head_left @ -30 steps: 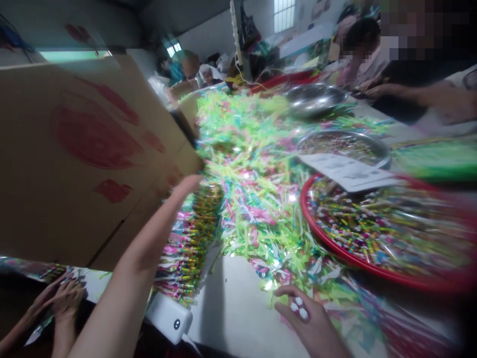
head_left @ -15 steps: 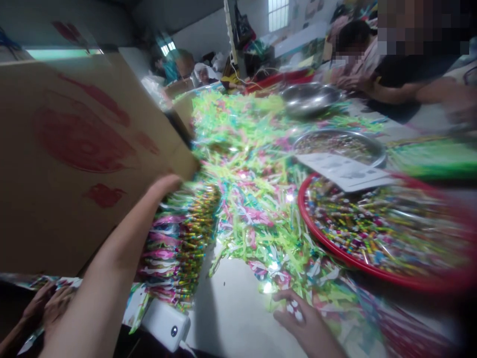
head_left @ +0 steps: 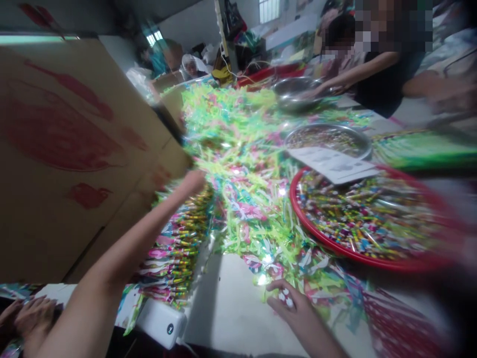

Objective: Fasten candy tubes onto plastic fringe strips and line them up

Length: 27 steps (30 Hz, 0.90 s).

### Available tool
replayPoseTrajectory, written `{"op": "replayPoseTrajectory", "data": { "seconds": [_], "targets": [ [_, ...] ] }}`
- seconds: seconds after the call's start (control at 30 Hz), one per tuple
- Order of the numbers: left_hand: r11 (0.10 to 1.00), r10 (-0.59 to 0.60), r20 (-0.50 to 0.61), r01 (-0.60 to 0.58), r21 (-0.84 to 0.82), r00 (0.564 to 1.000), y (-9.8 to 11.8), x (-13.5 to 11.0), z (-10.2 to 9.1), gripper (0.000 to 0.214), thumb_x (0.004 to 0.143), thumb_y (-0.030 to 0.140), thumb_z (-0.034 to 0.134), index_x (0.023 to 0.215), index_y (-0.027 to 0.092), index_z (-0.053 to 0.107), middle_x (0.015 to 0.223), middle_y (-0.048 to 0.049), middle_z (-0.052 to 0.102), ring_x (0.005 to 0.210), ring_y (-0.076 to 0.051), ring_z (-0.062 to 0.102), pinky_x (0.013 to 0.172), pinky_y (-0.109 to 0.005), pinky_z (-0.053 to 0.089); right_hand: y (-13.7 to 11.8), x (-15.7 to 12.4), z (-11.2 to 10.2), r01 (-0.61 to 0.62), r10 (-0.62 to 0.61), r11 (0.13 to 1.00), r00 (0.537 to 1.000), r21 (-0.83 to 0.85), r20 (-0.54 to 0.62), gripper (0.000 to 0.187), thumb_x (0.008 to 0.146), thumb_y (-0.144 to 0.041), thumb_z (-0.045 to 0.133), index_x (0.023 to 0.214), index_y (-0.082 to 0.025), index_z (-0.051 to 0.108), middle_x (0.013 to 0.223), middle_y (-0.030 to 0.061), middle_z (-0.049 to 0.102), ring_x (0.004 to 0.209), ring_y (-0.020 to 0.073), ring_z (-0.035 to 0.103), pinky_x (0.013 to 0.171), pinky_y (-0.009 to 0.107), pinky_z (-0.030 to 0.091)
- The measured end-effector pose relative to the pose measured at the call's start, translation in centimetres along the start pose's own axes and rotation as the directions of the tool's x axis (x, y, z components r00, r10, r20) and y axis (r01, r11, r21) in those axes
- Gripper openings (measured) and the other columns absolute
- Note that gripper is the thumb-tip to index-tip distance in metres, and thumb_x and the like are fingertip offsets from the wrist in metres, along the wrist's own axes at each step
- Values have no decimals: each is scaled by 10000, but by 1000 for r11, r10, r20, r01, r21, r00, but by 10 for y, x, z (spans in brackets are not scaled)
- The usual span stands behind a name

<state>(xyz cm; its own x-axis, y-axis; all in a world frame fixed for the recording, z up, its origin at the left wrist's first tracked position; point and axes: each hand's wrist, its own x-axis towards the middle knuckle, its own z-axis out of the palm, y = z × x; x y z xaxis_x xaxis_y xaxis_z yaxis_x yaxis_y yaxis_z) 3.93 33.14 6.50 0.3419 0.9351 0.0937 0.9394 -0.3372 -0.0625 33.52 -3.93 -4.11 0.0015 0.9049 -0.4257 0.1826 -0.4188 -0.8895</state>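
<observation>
My left arm stretches forward across a long row of bright wrapped sticks [head_left: 179, 243]. My left hand [head_left: 193, 182] is at the row's far end, beside the corner of a big cardboard box [head_left: 74, 149]; its fingers are blurred. My right hand [head_left: 288, 301] rests on the white table [head_left: 231, 308] with fingers curled, nails showing, at the near edge of a big pile of green and pink plastic strips [head_left: 242, 164]. What those fingers hold, if anything, is hidden.
A red tray [head_left: 298, 219] of small coloured pieces sits right, behind it a metal bowl [head_left: 363, 144] under a paper sheet [head_left: 331, 164], and another bowl [head_left: 294, 94]. A white power bank [head_left: 162, 323] lies near. Another person's hands [head_left: 26, 313] are bottom left; people work opposite.
My left hand pulled back toward the box, then went forward again to the far end of the row. My right hand stayed at the pile's edge. The view swung slightly.
</observation>
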Motion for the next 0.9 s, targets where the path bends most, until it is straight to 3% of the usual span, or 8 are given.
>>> {"op": "replayPoseTrajectory", "data": {
  "seconds": [0.17,0.27,0.43,0.7,0.9],
  "targets": [
    [984,175,61,-177,35,983,75,-28,59,352,988,339,675,1280,145,655,1401,-133,617,1330,-303,568,1159,-572,426,0,2,4,-11,11,1000,1000,-13,-13,347,840,-564,673,1013,-273,750,786,-6,703,712,191,652,669,271,529],
    [980,185,55,-188,65,981,90,-50,83,444,978,314,688,1385,157,610,1553,-147,511,1479,-343,433,1232,-622,317,1,3,5,-12,12,1000,1000,-16,-10,348,841,-566,662,994,-265,745,812,1,711,729,190,651,668,265,523],
    [976,118,85,-131,174,989,61,-63,95,487,976,325,693,1424,165,589,1608,-147,459,1532,-358,364,1255,-652,259,2,3,5,-25,25,999,1000,-30,-2,289,842,-508,668,993,-275,748,844,2,721,719,185,636,707,279,518],
    [937,136,165,-181,300,977,-3,-54,77,526,998,347,661,1481,174,543,1650,-148,406,1554,-354,329,1268,-647,230,3,3,6,-34,34,998,999,-45,-3,281,845,-495,684,1004,-275,758,774,-8,687,655,181,589,692,294,492],
    [915,194,190,-248,317,962,-8,-52,76,510,1003,362,651,1464,163,559,1615,-154,454,1537,-352,360,1267,-646,229,5,3,5,-15,14,999,1000,-46,-12,299,854,-506,674,1004,-264,766,752,-7,667,649,177,578,677,285,486]
  ]
}}
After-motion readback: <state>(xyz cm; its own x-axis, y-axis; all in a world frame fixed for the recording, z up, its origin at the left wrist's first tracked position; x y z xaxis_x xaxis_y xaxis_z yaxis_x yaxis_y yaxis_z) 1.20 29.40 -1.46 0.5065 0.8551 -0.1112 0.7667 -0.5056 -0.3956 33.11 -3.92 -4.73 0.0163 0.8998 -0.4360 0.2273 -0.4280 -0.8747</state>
